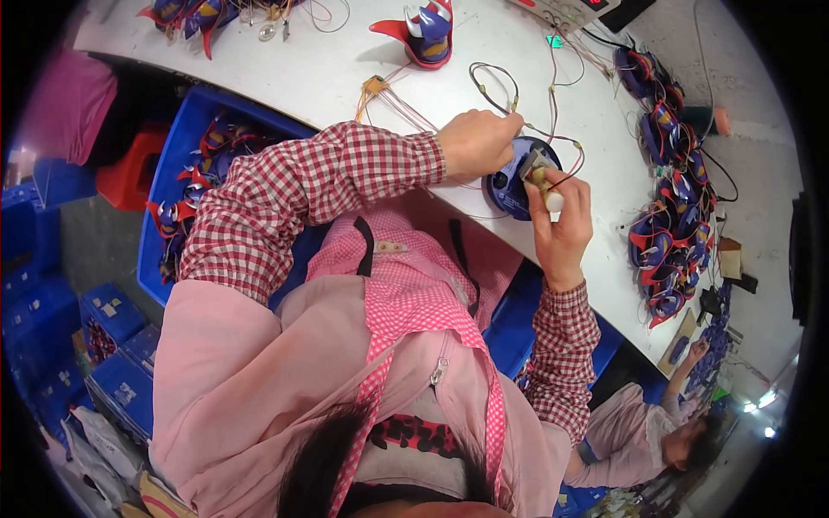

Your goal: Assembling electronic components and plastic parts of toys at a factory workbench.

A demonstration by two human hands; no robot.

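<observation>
My left hand [479,145] is closed in a pinch at the end of a dark wire lead [494,67], whose tip is hidden by the fingers. Between the thumb and fingers of my right hand [563,226] is a small motor assembly [537,173] with a metal plate, yellowish body and white round end. A thin wire loops from it toward my left hand. Under both hands lies a round dark-blue object [509,192] at the table's near edge, partly covered by them.
On the white table [363,52] stands a purple-and-red figure [427,34] beside a small yellow board [374,86] with wires. More such figures [669,233] line the right side. A power supply [570,10] is at the back. A blue bin [164,173] sits left; a co-worker [639,432] works lower right.
</observation>
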